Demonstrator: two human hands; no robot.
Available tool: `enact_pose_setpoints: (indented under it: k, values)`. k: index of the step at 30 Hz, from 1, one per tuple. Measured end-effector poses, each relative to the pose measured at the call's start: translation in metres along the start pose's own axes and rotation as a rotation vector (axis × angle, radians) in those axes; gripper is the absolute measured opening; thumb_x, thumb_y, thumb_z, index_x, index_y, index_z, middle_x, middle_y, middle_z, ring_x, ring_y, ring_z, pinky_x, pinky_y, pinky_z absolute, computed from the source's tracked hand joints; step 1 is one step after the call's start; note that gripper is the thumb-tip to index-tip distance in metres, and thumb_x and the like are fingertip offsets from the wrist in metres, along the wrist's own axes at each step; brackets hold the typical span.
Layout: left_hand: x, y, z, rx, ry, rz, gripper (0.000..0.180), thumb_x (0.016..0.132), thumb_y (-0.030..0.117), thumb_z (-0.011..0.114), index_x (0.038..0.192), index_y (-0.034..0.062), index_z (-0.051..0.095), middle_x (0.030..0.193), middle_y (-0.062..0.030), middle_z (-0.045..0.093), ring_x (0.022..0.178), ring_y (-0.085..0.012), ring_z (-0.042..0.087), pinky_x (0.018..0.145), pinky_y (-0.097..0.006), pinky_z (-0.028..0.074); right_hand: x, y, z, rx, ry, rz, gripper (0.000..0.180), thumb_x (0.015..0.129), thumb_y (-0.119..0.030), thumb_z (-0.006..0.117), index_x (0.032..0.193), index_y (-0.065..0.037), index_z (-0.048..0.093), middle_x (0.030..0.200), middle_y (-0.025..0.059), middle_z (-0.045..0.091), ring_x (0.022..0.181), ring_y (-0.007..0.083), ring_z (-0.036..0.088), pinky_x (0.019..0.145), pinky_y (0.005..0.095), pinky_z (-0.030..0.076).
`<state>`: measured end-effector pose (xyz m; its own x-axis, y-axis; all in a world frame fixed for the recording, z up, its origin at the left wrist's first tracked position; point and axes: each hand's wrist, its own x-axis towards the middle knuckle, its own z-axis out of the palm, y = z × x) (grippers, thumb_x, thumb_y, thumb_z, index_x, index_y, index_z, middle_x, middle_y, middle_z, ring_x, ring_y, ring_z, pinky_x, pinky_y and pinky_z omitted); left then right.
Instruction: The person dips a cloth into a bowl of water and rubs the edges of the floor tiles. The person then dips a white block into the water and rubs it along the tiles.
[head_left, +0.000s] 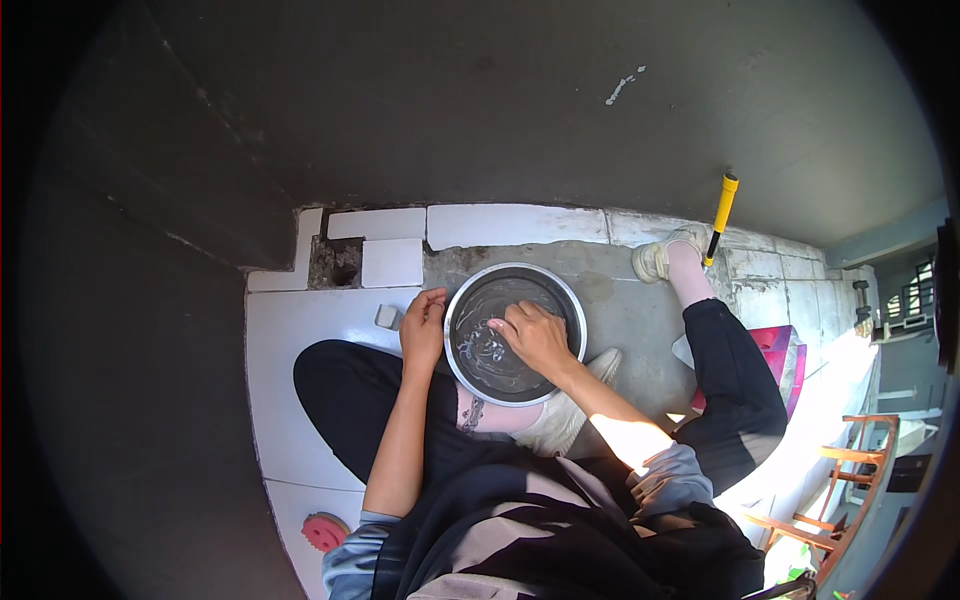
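A round metal basin (566,297) with water and something pale and wet in it stands on the grey floor between my legs. My left hand (424,325) grips the basin's left rim. Inside the basin, my right hand (535,335) presses on the wet contents with curled fingers; what it holds is too blurred to tell. A small grey block (386,316) lies just left of my left hand.
Dark walls rise behind and to the left. A floor drain hole (335,262) sits among white tiles. A yellow-handled tool (720,217) leans by my right foot. There is a pink scrubber (324,531) at lower left, a pink stool (776,345) and a wooden chair (850,480) at right.
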<state>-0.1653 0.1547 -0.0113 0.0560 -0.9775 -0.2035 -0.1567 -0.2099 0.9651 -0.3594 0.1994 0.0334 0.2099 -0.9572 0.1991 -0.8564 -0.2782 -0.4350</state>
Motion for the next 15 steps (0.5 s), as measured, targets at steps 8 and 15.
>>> enact_pose_setpoints:
  k: [8, 15]
  values:
    - [0.001, 0.002, 0.002, -0.015, -0.008, -0.018, 0.026, 0.092, 0.001, 0.049, 0.111, -0.0044, 0.065, 0.104, -0.0129, 0.069, 0.100, -0.0179, 0.064, 0.088, -0.027, 0.048, -0.026, 0.031, 0.035, -0.074, -0.117, 0.055, 0.017, 0.090, -0.008, 0.057, 0.105, -0.003, 0.063, 0.092, 0.0168, 0.064, 0.080, 0.0358, 0.066, 0.068, 0.0436, 0.054]
    - [0.001, -0.004, 0.000, 0.001, -0.002, 0.015, 0.026, 0.091, 0.006, 0.049, 0.111, -0.0017, 0.065, 0.103, -0.0155, 0.069, 0.098, -0.0223, 0.066, 0.085, -0.031, 0.050, 0.003, 0.009, 0.002, 0.142, 0.019, 0.062, 0.021, 0.091, -0.021, 0.063, 0.081, -0.002, 0.060, 0.073, 0.0168, 0.064, 0.066, 0.0359, 0.064, 0.056, 0.0438, 0.050]
